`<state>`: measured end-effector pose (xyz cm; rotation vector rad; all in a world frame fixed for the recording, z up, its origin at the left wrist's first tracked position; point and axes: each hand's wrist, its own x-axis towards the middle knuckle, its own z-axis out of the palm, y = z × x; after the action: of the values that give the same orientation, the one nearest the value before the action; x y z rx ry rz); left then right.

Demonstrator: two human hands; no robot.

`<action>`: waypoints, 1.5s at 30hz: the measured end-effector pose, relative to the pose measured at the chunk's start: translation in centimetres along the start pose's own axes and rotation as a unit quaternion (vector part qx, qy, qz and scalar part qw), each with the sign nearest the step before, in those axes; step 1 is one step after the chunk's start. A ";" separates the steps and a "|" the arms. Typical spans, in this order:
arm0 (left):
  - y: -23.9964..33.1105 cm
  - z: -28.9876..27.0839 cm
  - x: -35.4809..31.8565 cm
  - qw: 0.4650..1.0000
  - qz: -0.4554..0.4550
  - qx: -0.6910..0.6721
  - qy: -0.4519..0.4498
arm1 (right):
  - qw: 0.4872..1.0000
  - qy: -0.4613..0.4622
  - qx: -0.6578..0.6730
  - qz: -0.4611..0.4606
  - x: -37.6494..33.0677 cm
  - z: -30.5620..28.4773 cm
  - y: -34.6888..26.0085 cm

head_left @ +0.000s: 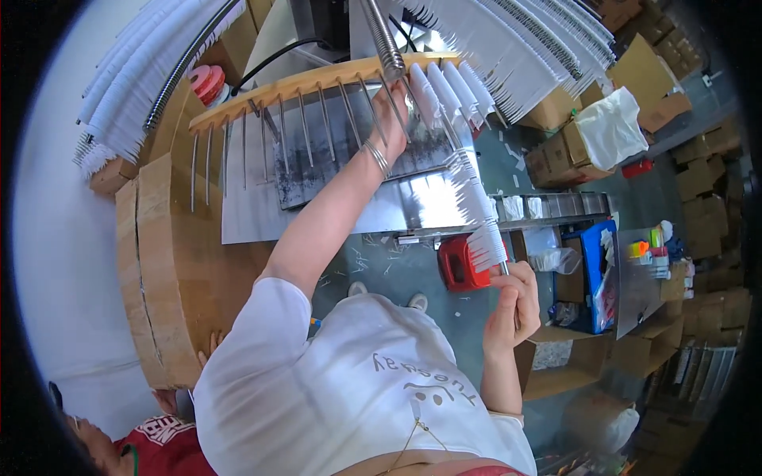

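Observation:
In my right hand (514, 305), closed fingers grip the near end of a thin metal rod (503, 268). White pieces with narrow, tooth-like ends (478, 202) are threaded in a tight row along this rod, which slants up toward the rack. My left hand (389, 115), with bangles at the wrist, reaches up among the prongs of a wooden rack (298, 86). Its fingers are partly hidden beside a prong and below the tip of a coiled metal spring (384, 44). More white pieces (452, 89) hang on the rack's right-hand prongs.
Beneath the rack lies a metal-topped table (254, 218) with a dark plate (305, 178). A tall cardboard box (171, 262) stands left, with a co-worker in red (163, 444) behind it. A red container (460, 263) and a blue bin (589, 274) are at the right.

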<state>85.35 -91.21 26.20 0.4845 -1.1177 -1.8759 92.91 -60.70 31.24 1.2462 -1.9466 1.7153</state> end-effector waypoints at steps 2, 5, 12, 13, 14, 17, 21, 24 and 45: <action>-0.1 0.0 0.1 1.000 -0.003 0.007 0.009 | 1.000 0.007 0.007 0.002 -0.2 -0.1 0.1; -0.8 -0.3 0.9 1.000 0.011 -0.026 0.011 | 1.000 0.017 0.011 -0.008 -0.7 -0.6 -0.1; -0.5 0.1 0.9 0.999 0.003 -0.037 0.010 | 0.998 0.039 0.020 -0.037 -1.5 -1.9 -0.8; -0.5 0.1 0.9 0.998 0.011 -0.053 0.015 | 0.998 0.037 0.024 -0.042 -1.4 -2.0 -1.0; -0.6 0.1 1.0 0.998 0.011 -0.053 0.017 | 0.998 0.036 0.024 -0.041 -1.3 -2.0 -1.3; -0.9 0.0 1.4 0.998 0.003 -0.058 0.019 | 0.999 0.029 0.019 -0.021 -1.0 -1.8 -1.9; -0.3 0.6 1.1 0.997 0.000 -0.068 0.029 | 1.000 0.024 0.013 -0.007 -0.3 -1.0 -2.0; 0.4 0.8 0.0 0.998 -0.002 -0.062 0.026 | 1.000 -0.001 -0.011 -0.003 1.2 0.2 -1.9; 3.5 4.6 -14.1 0.986 -0.101 -0.108 -0.076 | 0.993 -0.027 0.083 0.077 -1.8 -9.7 3.7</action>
<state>91.50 -77.87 30.13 0.3455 -0.9769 -2.2148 88.11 -51.39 30.07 1.2381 -2.0130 1.9750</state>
